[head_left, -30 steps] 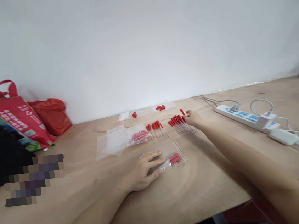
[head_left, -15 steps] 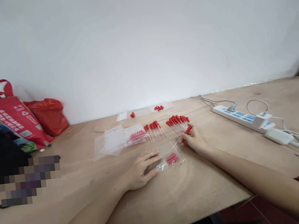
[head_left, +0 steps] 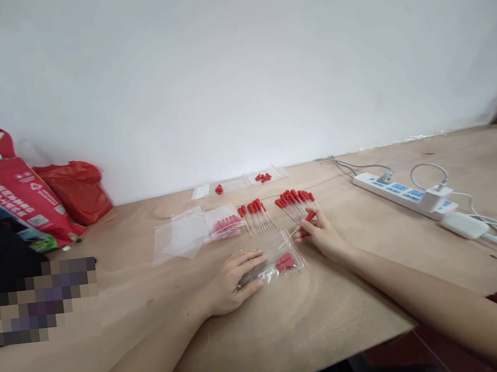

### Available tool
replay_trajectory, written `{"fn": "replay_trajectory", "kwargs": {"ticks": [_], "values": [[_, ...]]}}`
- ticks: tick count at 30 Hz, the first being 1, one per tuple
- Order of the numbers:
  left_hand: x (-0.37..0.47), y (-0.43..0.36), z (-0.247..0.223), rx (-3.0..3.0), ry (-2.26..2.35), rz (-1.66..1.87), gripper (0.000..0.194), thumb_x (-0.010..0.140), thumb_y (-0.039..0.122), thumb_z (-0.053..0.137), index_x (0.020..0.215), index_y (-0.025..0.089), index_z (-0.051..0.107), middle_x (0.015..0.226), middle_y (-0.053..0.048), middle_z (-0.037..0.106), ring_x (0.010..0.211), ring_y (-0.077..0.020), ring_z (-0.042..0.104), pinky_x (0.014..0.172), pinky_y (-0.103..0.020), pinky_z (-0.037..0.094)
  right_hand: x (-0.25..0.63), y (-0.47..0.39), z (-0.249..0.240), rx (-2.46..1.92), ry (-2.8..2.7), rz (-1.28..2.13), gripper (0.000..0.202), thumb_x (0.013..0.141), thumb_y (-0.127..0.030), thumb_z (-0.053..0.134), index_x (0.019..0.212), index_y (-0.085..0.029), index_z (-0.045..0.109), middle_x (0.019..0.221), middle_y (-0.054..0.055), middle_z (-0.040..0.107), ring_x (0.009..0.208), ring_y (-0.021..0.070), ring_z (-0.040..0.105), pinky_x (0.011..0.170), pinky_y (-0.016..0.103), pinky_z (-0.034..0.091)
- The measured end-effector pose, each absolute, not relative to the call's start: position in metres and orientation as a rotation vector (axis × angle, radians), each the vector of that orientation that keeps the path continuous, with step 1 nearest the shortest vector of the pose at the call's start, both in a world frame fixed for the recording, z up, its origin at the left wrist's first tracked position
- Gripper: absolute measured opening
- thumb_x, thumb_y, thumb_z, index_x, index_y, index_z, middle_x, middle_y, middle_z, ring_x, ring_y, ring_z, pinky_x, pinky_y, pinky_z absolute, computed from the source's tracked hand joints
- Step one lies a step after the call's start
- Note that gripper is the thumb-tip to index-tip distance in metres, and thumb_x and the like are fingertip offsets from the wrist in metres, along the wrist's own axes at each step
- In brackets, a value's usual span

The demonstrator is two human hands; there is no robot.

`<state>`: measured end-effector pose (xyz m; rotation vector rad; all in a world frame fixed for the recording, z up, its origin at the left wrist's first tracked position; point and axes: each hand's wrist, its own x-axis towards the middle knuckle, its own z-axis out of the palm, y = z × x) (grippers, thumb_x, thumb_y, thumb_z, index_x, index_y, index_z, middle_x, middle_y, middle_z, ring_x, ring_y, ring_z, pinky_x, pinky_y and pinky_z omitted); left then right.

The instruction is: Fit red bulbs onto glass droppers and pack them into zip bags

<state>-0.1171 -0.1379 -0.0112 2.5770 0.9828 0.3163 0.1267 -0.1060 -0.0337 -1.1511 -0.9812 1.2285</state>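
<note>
A clear zip bag lies on the table with a few red-bulbed droppers inside. Across its left end rests my left hand, fingers stretched out and thumb apart. My right hand pinches a single dropper by its red bulb end. The thin clear tube of that dropper points down-left, its tip at the bag's mouth. Just beyond my right hand lies a fanned row of droppers, with a second row to its left.
Left of the rows are a filled bag of droppers and flat clear bags. Loose red bulbs lie near the wall. A power strip with cables stands right; a red tote and a red plastic bag stand left.
My right hand has moved slightly left with the dropper, bringing its tip to the bag's opening. My left hand stays on the bag. The whole view has shifted a little.
</note>
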Motion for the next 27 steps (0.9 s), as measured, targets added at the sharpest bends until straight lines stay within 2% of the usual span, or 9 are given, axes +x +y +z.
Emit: {"fn": "replay_trajectory", "kwargs": {"ticks": [3,5,8,14,17,20,24,27], "values": [[-0.116,-0.139,-0.01,2.575,0.989,0.343,0.045,0.085,0.035,0.044,0.128,0.025,0.037,0.133,-0.005,0.04,0.123,-0.023,0.033,0.102,-0.043,0.026,0.123,-0.111,-0.034,-1.064,-1.02,1.372,0.023,0.079,-0.031,0.046,0.099,-0.024,0.036,0.068,-0.002,0.05,0.058,0.0117,0.057,0.058,0.029,0.052],[-0.116,-0.139,-0.009,2.575,1.005,0.347,0.047,0.085,0.036,0.044,0.129,0.024,0.036,0.133,-0.005,0.041,0.123,-0.0232,0.034,0.102,-0.043,0.027,0.123,-0.114,-0.034,-1.046,-1.111,1.418,0.024,0.075,-0.034,0.054,0.091,-0.021,0.042,0.066,-0.003,0.051,0.052,0.0092,0.054,0.05,0.024,0.048],[-0.116,-0.14,-0.009,2.577,1.031,0.312,0.048,0.085,0.037,0.043,0.13,0.023,0.035,0.133,-0.006,0.04,0.123,-0.0238,0.034,0.102,-0.043,0.027,0.124,-0.117,-0.032,-1.083,-1.301,1.456,0.031,0.065,-0.036,0.064,0.085,-0.016,0.05,0.062,-0.004,0.052,0.04,0.0042,0.044,0.035,0.018,0.037],[-0.116,-0.14,-0.009,2.588,1.023,0.346,0.047,0.085,0.036,0.044,0.13,0.025,0.035,0.133,-0.005,0.04,0.122,-0.0229,0.035,0.101,-0.042,0.029,0.124,-0.118,-0.03,-1.208,-1.418,1.4,0.038,0.061,-0.038,0.067,0.084,-0.018,0.044,0.059,-0.007,0.054,0.028,0.0014,0.034,0.027,0.016,0.025],[-0.116,-0.14,-0.009,2.577,1.02,0.355,0.048,0.084,0.035,0.045,0.13,0.025,0.036,0.132,-0.005,0.041,0.122,-0.0231,0.035,0.101,-0.042,0.028,0.121,-0.117,-0.033,-1.234,-1.522,1.37,0.036,0.061,-0.043,0.066,0.075,-0.018,0.044,0.054,-0.006,0.053,0.029,0.0026,0.036,0.028,0.017,0.024],[-0.116,-0.139,-0.01,2.568,1.014,0.351,0.048,0.084,0.035,0.045,0.129,0.025,0.036,0.133,-0.005,0.041,0.122,-0.0233,0.035,0.102,-0.043,0.027,0.118,-0.117,-0.037,-1.192,-1.632,1.309,0.036,0.059,-0.047,0.066,0.061,-0.017,0.048,0.047,-0.006,0.046,0.035,0.0038,0.036,0.033,0.017,0.026],[-0.117,-0.139,-0.01,2.572,1.021,0.323,0.047,0.084,0.034,0.045,0.129,0.025,0.036,0.133,-0.005,0.04,0.122,-0.0237,0.034,0.102,-0.044,0.027,0.12,-0.113,-0.041,-1.114,-1.812,1.266,0.041,0.069,-0.049,0.055,0.048,-0.016,0.046,0.041,-0.006,0.036,0.039,0.0042,0.031,0.04,0.019,0.023],[-0.116,-0.138,-0.009,2.581,1.013,0.306,0.046,0.084,0.034,0.045,0.128,0.025,0.037,0.134,-0.005,0.039,0.123,-0.0236,0.033,0.102,-0.045,0.027,0.132,-0.101,-0.04,-1.189,-1.78,1.137,0.036,0.072,-0.045,0.049,0.052,-0.015,0.051,0.047,-0.003,0.046,0.044,0.0067,0.039,0.044,0.02,0.029]]}}
